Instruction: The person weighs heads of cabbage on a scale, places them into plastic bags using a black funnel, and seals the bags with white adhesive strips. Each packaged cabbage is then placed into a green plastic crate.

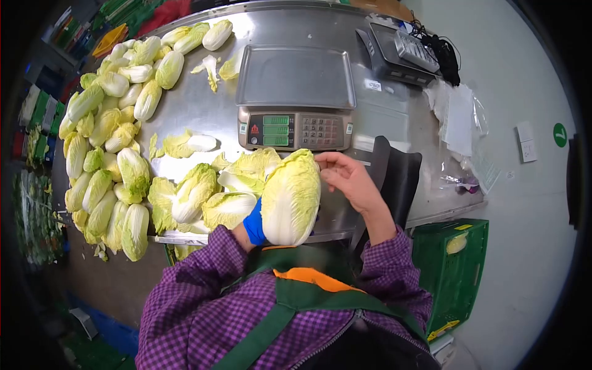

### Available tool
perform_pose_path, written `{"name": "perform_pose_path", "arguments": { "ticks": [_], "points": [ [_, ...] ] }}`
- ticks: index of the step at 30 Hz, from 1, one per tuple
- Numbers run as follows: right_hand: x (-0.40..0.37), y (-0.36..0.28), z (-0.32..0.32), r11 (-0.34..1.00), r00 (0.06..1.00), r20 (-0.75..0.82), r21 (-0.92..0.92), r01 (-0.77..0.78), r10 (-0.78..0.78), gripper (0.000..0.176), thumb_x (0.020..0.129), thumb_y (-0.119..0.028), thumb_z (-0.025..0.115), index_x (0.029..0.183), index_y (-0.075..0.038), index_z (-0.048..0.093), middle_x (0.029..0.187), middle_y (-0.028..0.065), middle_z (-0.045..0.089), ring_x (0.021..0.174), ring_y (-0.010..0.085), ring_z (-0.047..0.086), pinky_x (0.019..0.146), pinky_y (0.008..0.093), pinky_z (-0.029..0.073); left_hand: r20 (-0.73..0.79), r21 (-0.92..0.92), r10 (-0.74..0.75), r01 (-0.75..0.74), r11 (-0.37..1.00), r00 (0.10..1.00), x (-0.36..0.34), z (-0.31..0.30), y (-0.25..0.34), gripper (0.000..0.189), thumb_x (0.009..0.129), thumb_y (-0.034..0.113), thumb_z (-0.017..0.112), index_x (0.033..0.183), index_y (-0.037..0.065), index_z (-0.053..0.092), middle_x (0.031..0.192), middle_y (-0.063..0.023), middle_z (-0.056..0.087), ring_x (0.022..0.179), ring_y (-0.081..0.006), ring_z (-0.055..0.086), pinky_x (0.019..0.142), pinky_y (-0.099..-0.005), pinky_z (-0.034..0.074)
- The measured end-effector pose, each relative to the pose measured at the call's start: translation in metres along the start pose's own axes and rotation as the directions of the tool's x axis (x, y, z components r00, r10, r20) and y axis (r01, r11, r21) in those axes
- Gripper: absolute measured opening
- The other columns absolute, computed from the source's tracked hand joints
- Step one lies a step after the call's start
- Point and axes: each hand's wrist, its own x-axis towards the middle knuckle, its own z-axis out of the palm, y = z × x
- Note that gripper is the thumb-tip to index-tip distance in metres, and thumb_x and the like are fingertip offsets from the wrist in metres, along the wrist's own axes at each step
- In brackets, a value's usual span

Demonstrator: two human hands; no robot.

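Note:
A large napa cabbage (pixel 290 200), pale at its base and yellow-green at its leafy top, is held upright in front of my body. My left hand (pixel 254 223), in a blue glove, supports it from the left and underneath; most of those fingers are hidden behind the head. Bare and slightly curled, my right hand (pixel 349 179) is at the upper right edge of the cabbage, fingertips close to its leaves and nothing visible in its grasp. Loose cabbage leaves (pixel 231 208) and a smaller cabbage (pixel 194 194) lie on the metal table left of the held head.
A weighing scale (pixel 296 77) stands on the steel table (pixel 203 111) ahead. Many cabbages (pixel 98 123) are piled at the left. A second scale (pixel 394 55) with cables is back right, near plastic bags (pixel 459 123). A green crate (pixel 447 277) stands at the lower right.

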Motion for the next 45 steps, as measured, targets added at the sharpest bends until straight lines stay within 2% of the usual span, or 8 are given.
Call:
{"name": "perform_pose_path", "arguments": {
  "ticks": [3, 10, 12, 18, 24, 30, 39, 45],
  "points": [
    [0.008, 0.010, 0.017, 0.970, 0.979, -0.055, 0.138, 0.201, -0.195, 0.023, 0.087, -0.007, 0.061, 0.109, -0.002, 0.058, 0.101, 0.0017, 0.059, 0.091, 0.0095, 0.054, 0.084, 0.0256, 0.044, -0.006, -0.008, -0.302, 0.302, 0.953, 0.953, -0.018, -0.004, 0.001, 0.050, 0.096, 0.040, 0.040, 0.133, 0.006, 0.041, 0.117, -0.0152, 0.057, 0.102, -0.0279, 0.060, 0.078, -0.0442, 0.054],
    [0.010, 0.011, 0.019, 0.949, 0.952, -0.085, 0.087, 0.302, -0.295, 0.010, 0.087, -0.003, 0.059, 0.097, -0.001, 0.058, 0.097, 0.0019, 0.059, 0.087, 0.0083, 0.053, 0.081, 0.0235, 0.044, -0.111, 0.254, -0.068, 0.094, 0.963, 0.992, -0.019, -0.003, 0.000, 0.063, 0.094, 0.053, 0.035, 0.138, 0.009, 0.036, 0.131, -0.0173, 0.047, 0.109, -0.0296, 0.056, 0.090, -0.0430, 0.049],
    [0.007, 0.010, 0.019, 0.948, 0.941, -0.165, 0.075, 0.309, -0.294, 0.008, 0.087, -0.002, 0.059, 0.095, -0.001, 0.057, 0.095, 0.0017, 0.058, 0.086, 0.0079, 0.053, 0.080, 0.0229, 0.044, -0.110, -0.306, -0.074, 0.038, 0.951, 0.991, -0.028, -0.003, 0.004, 0.070, 0.091, 0.061, 0.031, 0.139, 0.011, 0.034, 0.136, -0.0167, 0.043, 0.115, -0.0304, 0.052, 0.098, -0.0448, 0.042],
    [0.002, 0.018, 0.007, 0.846, 0.801, -0.340, 0.030, 0.533, -0.493, 0.010, 0.090, -0.004, 0.056, 0.099, 0.000, 0.056, 0.094, 0.0024, 0.058, 0.086, 0.0082, 0.053, 0.079, 0.0231, 0.044, 0.121, -0.401, -0.054, 0.099, 0.911, 0.991, -0.012, -0.007, 0.019, 0.078, 0.086, 0.069, 0.030, 0.138, 0.010, 0.037, 0.129, -0.0204, 0.048, 0.107, -0.0417, 0.053, 0.090, -0.0568, 0.043],
    [0.003, 0.019, 0.030, 0.983, 0.975, -0.205, 0.179, -0.043, 0.080, 0.044, 0.086, -0.016, 0.063, 0.123, 0.002, 0.045, 0.110, 0.0107, 0.056, 0.096, 0.0138, 0.055, 0.085, 0.0283, 0.046, 0.058, -0.361, 0.015, 0.006, 0.933, 0.998, 0.000, -0.038, 0.022, 0.074, 0.088, 0.063, 0.034, 0.139, 0.009, 0.034, 0.134, -0.0204, 0.044, 0.114, -0.0417, 0.050, 0.093, -0.0568, 0.042],
    [0.013, 0.049, 0.054, 0.983, 0.973, -0.229, 0.172, 0.055, -0.014, 0.042, 0.077, -0.005, 0.069, 0.112, 0.004, 0.047, 0.104, 0.0104, 0.058, 0.093, 0.0154, 0.057, 0.085, 0.0283, 0.045, -0.277, 0.082, 0.202, -0.186, 0.979, 0.939, -0.017, -0.045, 0.019, 0.069, 0.090, 0.046, 0.050, 0.142, 0.008, 0.025, 0.140, -0.0161, 0.039, 0.127, -0.0314, 0.041, 0.107, -0.0467, 0.032],
    [0.000, 0.053, 0.070, 0.778, 0.893, -0.449, 0.562, 0.281, 0.002, 0.025, 0.081, 0.003, 0.051, 0.105, 0.002, 0.049, 0.104, 0.0127, 0.056, 0.093, 0.0191, 0.055, 0.086, 0.0337, 0.045, -0.184, -0.293, 0.385, -0.425, 0.856, 0.904, 0.004, -0.041, 0.033, 0.067, 0.087, 0.044, 0.056, 0.138, 0.007, 0.033, 0.135, -0.0142, 0.045, 0.122, -0.0283, 0.047, 0.105, -0.0443, 0.036],
    [-0.004, 0.051, 0.081, 0.430, 0.907, -0.348, 0.875, 0.224, 0.237, 0.024, 0.075, 0.003, 0.044, 0.099, -0.002, 0.045, 0.093, 0.0096, 0.048, 0.081, 0.0187, 0.050, 0.083, 0.0311, 0.044, -0.243, -0.098, 0.443, -0.477, 0.874, 0.863, 0.017, -0.009, 0.051, 0.069, 0.085, 0.057, 0.051, 0.137, 0.013, 0.038, 0.134, -0.0107, 0.047, 0.121, -0.0271, 0.047, 0.104, -0.0453, 0.036]
  ]
}}
